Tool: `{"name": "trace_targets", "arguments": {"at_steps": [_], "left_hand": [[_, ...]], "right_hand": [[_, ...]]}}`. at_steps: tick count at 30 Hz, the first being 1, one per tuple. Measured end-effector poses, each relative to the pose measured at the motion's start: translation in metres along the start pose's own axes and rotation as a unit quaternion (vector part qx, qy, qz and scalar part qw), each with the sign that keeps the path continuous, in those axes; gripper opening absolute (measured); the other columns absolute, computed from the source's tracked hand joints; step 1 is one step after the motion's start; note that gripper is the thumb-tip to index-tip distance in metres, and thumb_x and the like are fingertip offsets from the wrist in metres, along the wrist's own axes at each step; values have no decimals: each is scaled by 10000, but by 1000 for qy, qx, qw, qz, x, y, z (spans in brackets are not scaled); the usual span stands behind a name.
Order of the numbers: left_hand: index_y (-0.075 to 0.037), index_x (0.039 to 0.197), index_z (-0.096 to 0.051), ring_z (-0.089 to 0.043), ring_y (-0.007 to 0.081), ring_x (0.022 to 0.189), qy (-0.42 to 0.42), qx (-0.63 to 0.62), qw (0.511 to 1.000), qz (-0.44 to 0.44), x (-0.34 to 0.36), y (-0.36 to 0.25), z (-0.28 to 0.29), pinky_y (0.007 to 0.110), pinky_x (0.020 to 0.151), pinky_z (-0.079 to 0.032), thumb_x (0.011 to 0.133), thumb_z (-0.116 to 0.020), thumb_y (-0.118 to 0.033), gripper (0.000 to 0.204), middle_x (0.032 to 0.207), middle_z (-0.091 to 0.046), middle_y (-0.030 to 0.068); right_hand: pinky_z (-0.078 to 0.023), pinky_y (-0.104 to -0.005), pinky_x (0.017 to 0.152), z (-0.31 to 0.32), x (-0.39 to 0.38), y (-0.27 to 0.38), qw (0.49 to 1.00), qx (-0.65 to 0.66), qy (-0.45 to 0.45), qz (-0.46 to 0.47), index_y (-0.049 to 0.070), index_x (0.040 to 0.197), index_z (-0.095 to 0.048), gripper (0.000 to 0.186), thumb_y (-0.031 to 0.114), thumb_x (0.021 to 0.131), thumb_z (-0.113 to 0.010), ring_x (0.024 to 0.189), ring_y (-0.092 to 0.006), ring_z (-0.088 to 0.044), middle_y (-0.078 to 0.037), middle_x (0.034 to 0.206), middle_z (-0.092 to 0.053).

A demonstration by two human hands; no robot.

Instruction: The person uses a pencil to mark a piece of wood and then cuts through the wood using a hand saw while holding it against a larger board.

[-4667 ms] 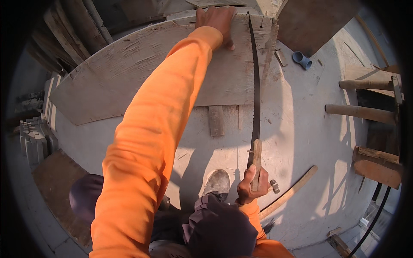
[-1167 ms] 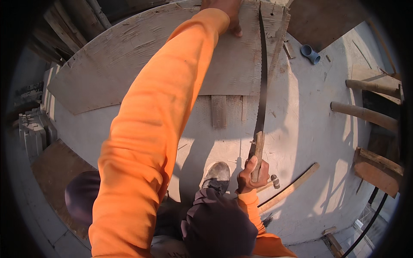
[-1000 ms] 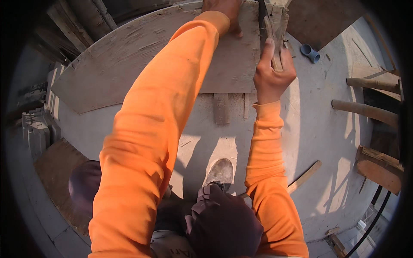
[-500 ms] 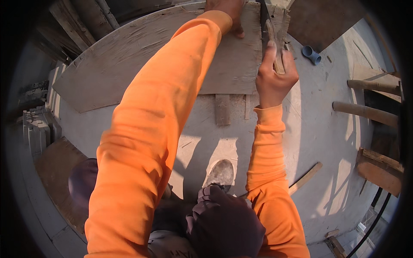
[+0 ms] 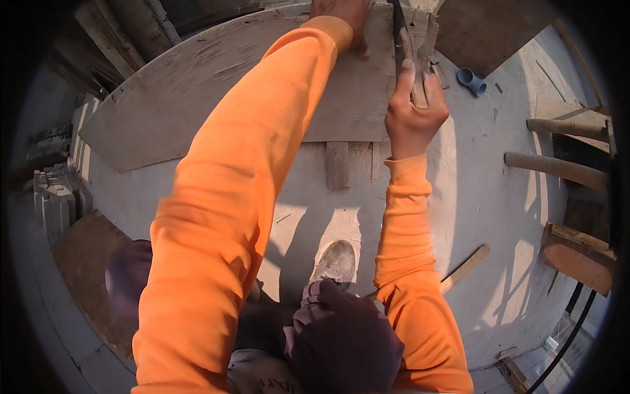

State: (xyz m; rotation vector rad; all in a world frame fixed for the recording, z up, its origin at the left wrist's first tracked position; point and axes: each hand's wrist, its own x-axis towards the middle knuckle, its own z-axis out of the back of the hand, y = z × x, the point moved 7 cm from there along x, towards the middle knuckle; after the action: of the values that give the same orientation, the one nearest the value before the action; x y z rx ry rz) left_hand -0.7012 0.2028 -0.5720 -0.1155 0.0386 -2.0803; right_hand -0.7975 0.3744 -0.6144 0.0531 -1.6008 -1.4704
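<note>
A pale plywood board (image 5: 151, 108), curved along its far side, spans the upper left. My left hand (image 5: 341, 14) lies on its far part, thumb stretched out on the surface; the upper frame edge cuts off most of the other fingers. At the board's right edge my right hand (image 5: 417, 117) is closed around the wooden handle (image 5: 413, 69) of what looks like a hand saw. Its dark blade (image 5: 398, 20) runs away from me between the board and a ragged narrow wood strip (image 5: 422, 33). The teeth and the blade's far end are hidden.
Under the board a short wood block (image 5: 338, 165) sticks out toward my shoe (image 5: 336, 261). A grey-blue pipe fitting (image 5: 471, 82) and a loose wood stick (image 5: 466, 268) lie on the concrete floor. Round poles (image 5: 558, 169) jut in at right. Old planks (image 5: 111, 39) lean at upper left.
The whole view has shifted slightly. My right hand and the saw handle sit a touch farther left; both hands keep the same hold.
</note>
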Motion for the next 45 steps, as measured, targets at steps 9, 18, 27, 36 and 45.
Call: {"name": "trace_targets", "arguments": {"at_steps": [9, 18, 27, 36, 45], "left_hand": [[-83, 1209, -626, -651, 349, 1232, 21, 2, 999, 26, 12, 20, -12, 502, 1047, -479, 551, -1022, -312, 802, 1220, -719, 167], [-76, 1248, -629, -636, 355, 1254, 21, -18, 1000, 12, 10, 9, -13, 507, 1074, -466, 555, -1024, -315, 833, 1247, -708, 170], [-82, 1268, -620, -621, 357, 1277, 12, -19, 1000, 7, 17, 8, -9, 509, 1082, -452, 566, -1021, -305, 839, 1279, -697, 180], [-75, 1268, -627, -613, 367, 1288, 23, -16, 1000, 10, 20, 23, -14, 509, 1091, -445, 566, -1020, -300, 836, 1291, -692, 185], [-75, 1288, -613, -625, 356, 1272, 20, -1, 1000, 10, 16, 11, -7, 490, 1054, -486, 554, -1023, -299, 870, 1300, -684, 185]], "right_hand": [[-500, -301, 527, 138, -205, 17, 976, -197, 44, -78, -29, 854, -649, 188, 113, 962, -707, 528, -170, -639, -122, 643, -666], [-438, -295, 513, 0, 6, -4, 999, -14, 28, 5, 14, 797, -584, 246, 122, 981, -707, 535, -120, -529, -87, 633, -584], [-491, -294, 536, 101, -151, 0, 989, -136, 30, -57, -40, 859, -627, 204, 109, 982, -690, 554, -189, -631, -155, 685, -665], [-445, -272, 495, 62, -105, -8, 992, -109, 43, -57, -7, 812, -618, 200, 80, 977, -689, 512, -109, -567, -85, 627, -615], [-444, -308, 493, -11, -4, -3, 1000, -9, -9, 23, 29, 834, -629, 173, 94, 957, -731, 486, -154, -530, -105, 612, -577]]}}
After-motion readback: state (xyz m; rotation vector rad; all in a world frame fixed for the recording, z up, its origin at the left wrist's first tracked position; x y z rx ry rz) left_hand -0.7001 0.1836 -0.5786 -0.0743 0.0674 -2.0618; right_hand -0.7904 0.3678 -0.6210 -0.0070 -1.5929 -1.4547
